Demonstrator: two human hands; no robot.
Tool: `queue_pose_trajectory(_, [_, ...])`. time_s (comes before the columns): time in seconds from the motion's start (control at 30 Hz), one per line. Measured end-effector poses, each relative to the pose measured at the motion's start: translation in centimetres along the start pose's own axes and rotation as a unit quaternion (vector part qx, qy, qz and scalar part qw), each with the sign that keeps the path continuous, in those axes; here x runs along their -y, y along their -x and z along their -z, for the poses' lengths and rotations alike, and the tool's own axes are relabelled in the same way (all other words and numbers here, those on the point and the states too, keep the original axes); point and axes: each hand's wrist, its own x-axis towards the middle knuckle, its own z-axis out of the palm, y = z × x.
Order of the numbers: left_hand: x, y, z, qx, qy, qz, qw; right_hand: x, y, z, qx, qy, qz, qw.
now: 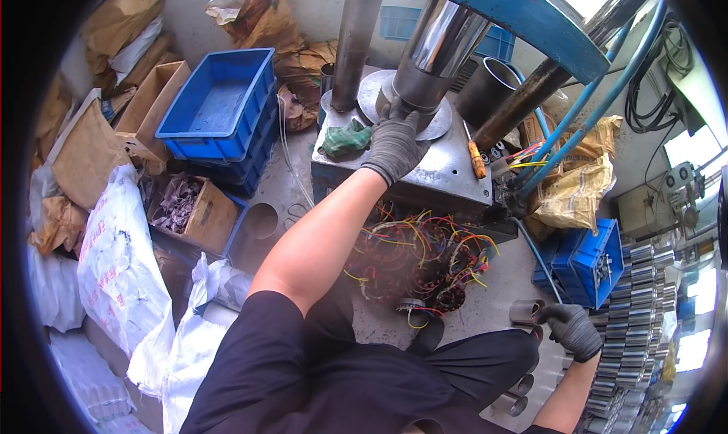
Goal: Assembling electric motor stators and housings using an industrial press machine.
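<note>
In a dark grey work glove, my left hand (pixel 398 146) reaches onto the press bed (pixel 447 177). Its fingers are stretched and lie against the dark metal collar (pixel 417 106) beneath the shiny ram (pixel 440 39). Round metal plates (pixel 436 121) sit under the collar. Left of the hand lies a crumpled green cloth (pixel 345 138). Low at the right, my gloved right hand (pixel 574 331) is closed at the edge of a short metal sleeve (pixel 525 312). Its fingertips are partly hidden.
Wound motor stators (pixel 409 259) with coloured leads lie below the press. An orange-handled screwdriver (pixel 476 159) and a large metal tube (pixel 489 89) stand to the right. Blue crates (pixel 220 104) are stacked left; metal sleeves (pixel 633 312) fill the right side. White sacks (pixel 121 259) crowd the left.
</note>
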Motion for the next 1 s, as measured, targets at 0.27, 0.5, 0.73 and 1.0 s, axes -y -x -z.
queue_pose_trajectory(0.27, [0.5,0.0,-0.5,-0.014,0.020,-0.018,1.000,-0.3,-0.5,-0.2,0.008,0.087,0.036,0.995])
queue_pose_trajectory(0.5, [-0.4,-0.5,-0.4,-0.008,0.052,-0.038,0.998,-0.2,-2.9,4.5,-0.393,0.247,0.195,0.864])
queue_pose_trajectory(0.73, [3.2,-0.8,-3.5,-0.073,0.098,-0.058,0.991,5.4,-12.5,14.1,-0.601,0.136,0.199,0.762])
queue_pose_trajectory(1.0, [-1.9,5.8,-1.1,0.094,-0.075,-0.121,0.985,7.1,-15.8,18.2,-0.567,0.172,0.098,0.799])
